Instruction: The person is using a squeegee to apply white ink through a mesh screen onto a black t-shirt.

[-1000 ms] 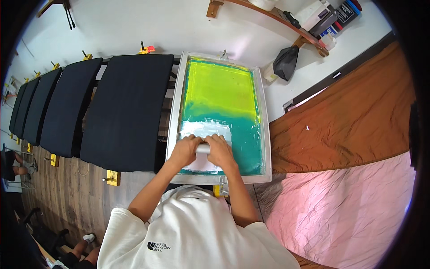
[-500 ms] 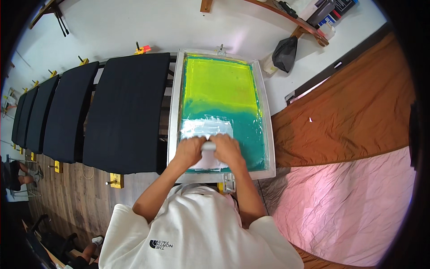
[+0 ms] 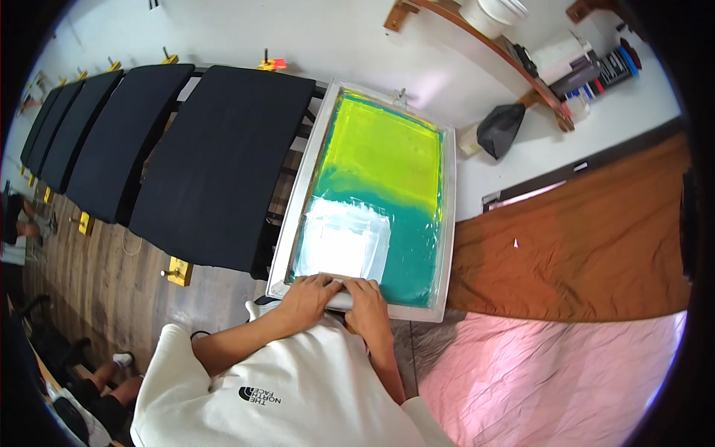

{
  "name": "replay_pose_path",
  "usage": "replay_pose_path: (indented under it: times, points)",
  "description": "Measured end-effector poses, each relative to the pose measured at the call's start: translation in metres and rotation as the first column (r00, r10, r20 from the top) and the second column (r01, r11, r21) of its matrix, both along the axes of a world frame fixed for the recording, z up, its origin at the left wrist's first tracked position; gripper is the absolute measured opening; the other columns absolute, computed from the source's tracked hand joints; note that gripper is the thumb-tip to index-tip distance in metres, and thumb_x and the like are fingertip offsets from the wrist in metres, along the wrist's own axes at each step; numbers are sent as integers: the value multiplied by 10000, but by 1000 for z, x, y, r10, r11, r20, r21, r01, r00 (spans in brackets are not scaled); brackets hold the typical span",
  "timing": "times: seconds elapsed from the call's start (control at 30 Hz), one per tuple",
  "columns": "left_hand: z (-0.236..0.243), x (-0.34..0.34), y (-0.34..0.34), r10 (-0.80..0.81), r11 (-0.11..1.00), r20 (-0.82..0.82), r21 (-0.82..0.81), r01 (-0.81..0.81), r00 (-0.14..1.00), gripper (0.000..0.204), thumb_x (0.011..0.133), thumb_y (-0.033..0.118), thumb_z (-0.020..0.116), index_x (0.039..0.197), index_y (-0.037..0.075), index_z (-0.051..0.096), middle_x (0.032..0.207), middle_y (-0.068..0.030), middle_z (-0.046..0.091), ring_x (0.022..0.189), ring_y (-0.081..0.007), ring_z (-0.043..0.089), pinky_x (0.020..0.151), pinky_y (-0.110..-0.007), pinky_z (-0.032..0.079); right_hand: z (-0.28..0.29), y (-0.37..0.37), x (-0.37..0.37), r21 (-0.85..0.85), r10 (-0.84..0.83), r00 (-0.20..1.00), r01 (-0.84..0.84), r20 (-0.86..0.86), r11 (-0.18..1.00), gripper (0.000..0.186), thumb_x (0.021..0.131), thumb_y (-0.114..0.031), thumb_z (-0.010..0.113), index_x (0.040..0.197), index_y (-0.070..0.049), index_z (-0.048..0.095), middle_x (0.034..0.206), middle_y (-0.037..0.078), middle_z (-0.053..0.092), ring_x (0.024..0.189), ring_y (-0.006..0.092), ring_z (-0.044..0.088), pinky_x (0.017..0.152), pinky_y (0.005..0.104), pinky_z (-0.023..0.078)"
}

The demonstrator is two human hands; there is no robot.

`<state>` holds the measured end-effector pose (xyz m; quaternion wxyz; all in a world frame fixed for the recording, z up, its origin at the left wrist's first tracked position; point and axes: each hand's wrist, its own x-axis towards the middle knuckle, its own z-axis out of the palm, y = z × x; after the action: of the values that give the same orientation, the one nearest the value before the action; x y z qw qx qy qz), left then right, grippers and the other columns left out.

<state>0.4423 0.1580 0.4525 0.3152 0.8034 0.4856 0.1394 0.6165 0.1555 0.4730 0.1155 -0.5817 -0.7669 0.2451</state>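
Squeegee [image 3: 341, 301], grey: my left hand [image 3: 304, 302] and right hand [image 3: 366, 307] are gripping it at the screen frame's [image 3: 449, 186] near edge.

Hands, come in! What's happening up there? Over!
Left hand and right hand gripping pale handle at near edge of frame. White patch on green-and-yellow screen. Black boards at left, out of the way.

Up on the wooden shelf [image 3: 547, 93] there's a white bucket [image 3: 493, 16], and a white box [image 3: 560, 56] sits nearer the right end! A black bag [image 3: 501, 130] bulges just below that end. Across to the right, a brown cloth [image 3: 573, 261] ripples with creases, a small white scrap [image 3: 515, 243] left of its middle, and a pink sheet [image 3: 551, 380] spreads along its lower edge. Bottom left, a seated co-worker's white shoe [image 3: 122, 359]!
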Motion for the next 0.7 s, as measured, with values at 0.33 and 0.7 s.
replay_pose_path:
  times: [0.33,0.7]
  points:
    - [-13,3,100,124,966,-22,230,-116,992,361,743,-32,561,1069,76,673,928,-167,694,869,-359,669,768,-447,531,-13,107,3,37,65,991,-70,116,997,368,711,34,614,1068,-57,621,1056,177,636,1008,407,573,869,473,497]
    - [-23,-2,-11,26,967,7,255,-27,1000,499,712,54,692,1203,84,606,1082,-157,644,1013,-332,634,846,-437,503,-1,-7,-3,-3,11,999,-11,34,1000,525,643,95,630,1151,-36,608,1130,151,618,1066,372,542,929,427,482]
